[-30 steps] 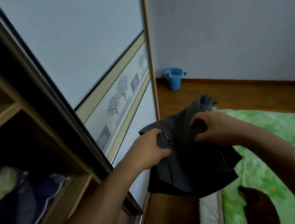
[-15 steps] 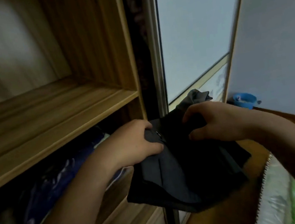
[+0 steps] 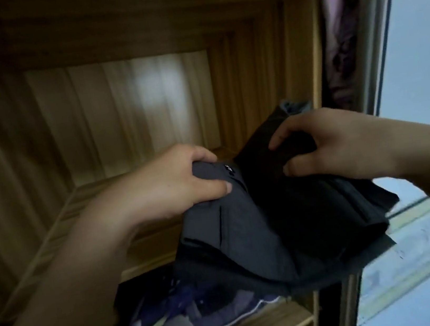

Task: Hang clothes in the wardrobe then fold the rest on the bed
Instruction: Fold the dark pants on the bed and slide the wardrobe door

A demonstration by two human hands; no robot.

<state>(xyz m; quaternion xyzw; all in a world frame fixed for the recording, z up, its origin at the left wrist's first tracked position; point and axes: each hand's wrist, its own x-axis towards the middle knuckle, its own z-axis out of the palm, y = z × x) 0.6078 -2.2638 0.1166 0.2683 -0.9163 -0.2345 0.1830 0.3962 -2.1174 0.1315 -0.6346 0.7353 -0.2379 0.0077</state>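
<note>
Nearest: two bare forearms reach in from the lower edge, meeting at chest height.

Left hand (image 3: pixel 172 185): thumb laid across the top and fingers curled beneath, pinching the left edge of a dark grey folded cloth garment (image 3: pixel 246 235). Right hand (image 3: pixel 330 146): fingertips and thumb dig into the top layer on the right side, bunching a fold between them. Both grips sit at the upper edge. Likely reason: it keeps the stacked folds from sliding apart while the bundle is carried flat.

Garment hangs in the air between the hands, lower layers sagging and fanning out at the right. It is in front of the light wooden wardrobe (image 3: pixel 300 48) and appears to rest on nothing.

Below it, in the lower compartment: blue and purple patterned bedding (image 3: pixel 203 322), crumpled and filling the space.

Beyond the hands: a bare wooden shelf board (image 3: pixel 94 199) at about the height of the bundle. Judgement: this is the destination, and the piece is being stowed folded, not hung. Ribbed wooden back panel (image 3: pixel 124 114) behind, with a pale reflection.

Far right: pinkish-purple fabric (image 3: pixel 339 34) hangs in the next section, beside the pale sliding door (image 3: pixel 422 73).
</note>
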